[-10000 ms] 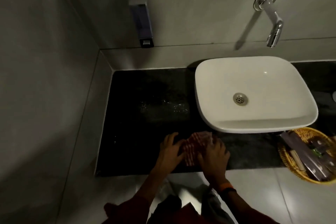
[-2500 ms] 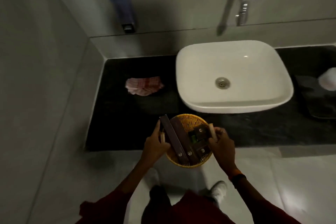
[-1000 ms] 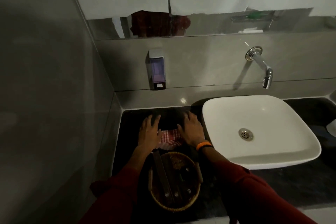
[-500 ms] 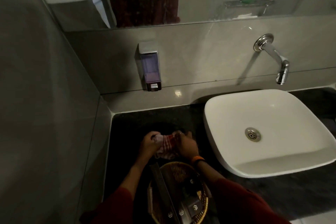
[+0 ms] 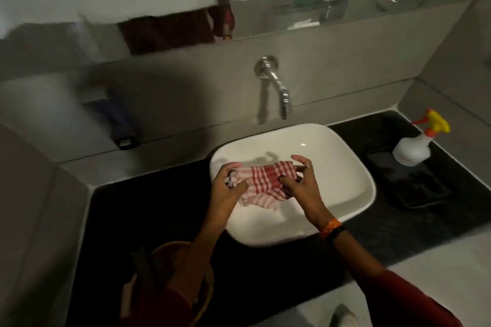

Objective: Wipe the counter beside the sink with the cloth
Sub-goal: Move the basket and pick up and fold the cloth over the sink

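Both hands (image 5: 268, 183) grip the unlabelled cloth (image 5: 261, 180).

The white sink (image 5: 332, 167) fills the middle of the dark counter (image 5: 148, 210), and both hands hold a checked cloth (image 5: 261, 183) above its basin, under the wall tap (image 5: 279, 87). Left of the sink the counter lies bare up to the wall, with a woven basket (image 5: 170, 255) at its front edge. Right of the sink stand a dark tray (image 5: 414, 188) and a spray bottle (image 5: 414, 148).
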Motion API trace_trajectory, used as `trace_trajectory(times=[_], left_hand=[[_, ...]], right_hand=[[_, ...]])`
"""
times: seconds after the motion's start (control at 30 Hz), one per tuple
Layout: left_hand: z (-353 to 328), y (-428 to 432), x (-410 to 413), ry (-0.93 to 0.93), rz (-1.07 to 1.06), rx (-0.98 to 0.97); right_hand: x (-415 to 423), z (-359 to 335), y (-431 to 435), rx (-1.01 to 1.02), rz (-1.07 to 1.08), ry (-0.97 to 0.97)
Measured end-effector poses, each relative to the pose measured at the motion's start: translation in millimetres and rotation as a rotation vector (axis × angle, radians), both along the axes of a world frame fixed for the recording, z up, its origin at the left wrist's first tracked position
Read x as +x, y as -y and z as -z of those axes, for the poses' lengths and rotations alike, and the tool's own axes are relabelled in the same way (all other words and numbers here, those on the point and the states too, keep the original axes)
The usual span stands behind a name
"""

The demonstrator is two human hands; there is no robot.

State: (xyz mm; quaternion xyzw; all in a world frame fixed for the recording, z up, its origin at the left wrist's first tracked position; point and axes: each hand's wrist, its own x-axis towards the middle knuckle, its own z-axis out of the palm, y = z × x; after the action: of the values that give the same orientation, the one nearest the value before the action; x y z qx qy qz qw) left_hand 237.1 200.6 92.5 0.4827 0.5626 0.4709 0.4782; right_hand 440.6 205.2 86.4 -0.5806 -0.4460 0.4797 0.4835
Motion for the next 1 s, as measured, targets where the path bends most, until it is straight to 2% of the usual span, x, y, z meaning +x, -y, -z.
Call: trace_trajectory(times=[0.13,0.27,0.3,0.33,0.4,0.47,0.5,0.53,0.67,0.77,0.83,0.9,0.97,1.0], left_hand=[[-2.3,-11.6,130.7,0.027,-0.025,-0.075],[7.4,-23.5,247.5,0.009,0.087,-0.157],[12.7,-29.2,287.4,-0.048,0.075,-0.197],[22.6,-39.9,308.7,-0.206,-0.009,-0.196],[29.8,-49.1,369.7,-0.403,-0.214,-0.345],[38.6,-33.2,392.7,-0.194,0.122,-0.149],[35.6,-33.9,411.3,-0.065,0.204,-0.165],[40.7,-26.4,427.3,-0.034,0.242,-0.182],[67.4,-44.3,475.9,-0.060,0.207,-0.272],[100.4,-58.6,497.0,-0.103,0.199,-0.306],[118.9,-63.8,497.0,-0.300,0.215,-0.299],[132.7,-60.4,501.4,-0.644,0.314,-0.217],[144.3,-54.7,502.3,-0.963,0.439,-0.136],[148.1,-53.0,501.4,-1.061,0.479,-0.111]], right_hand=[[127.7,12.4,-11.7,-0.028,0.064,-0.014],[245.6,25.2,-20.0,-0.052,0.138,0.007],[272.4,28.8,-21.1,-0.065,0.154,0.020],[297.9,34.1,-23.1,-0.082,0.173,0.035],[343.0,43.6,-27.9,-0.128,0.223,0.075],[380.5,53.9,-33.1,-0.167,0.253,0.103],[396.8,59.6,-35.9,-0.185,0.255,0.112],[411.2,64.2,-38.6,-0.197,0.249,0.125],[451.2,74.3,-48.3,-0.221,0.197,0.163],[469.3,84.0,-54.4,-0.255,0.125,0.272],[480.2,94.9,-56.0,-0.283,-0.020,0.539],[484.1,104.7,-52.6,-0.336,-0.234,0.867],[480.3,108.7,-46.2,-0.328,-0.280,0.990],[478.0,111.8,-43.9,-0.318,-0.271,1.014]])
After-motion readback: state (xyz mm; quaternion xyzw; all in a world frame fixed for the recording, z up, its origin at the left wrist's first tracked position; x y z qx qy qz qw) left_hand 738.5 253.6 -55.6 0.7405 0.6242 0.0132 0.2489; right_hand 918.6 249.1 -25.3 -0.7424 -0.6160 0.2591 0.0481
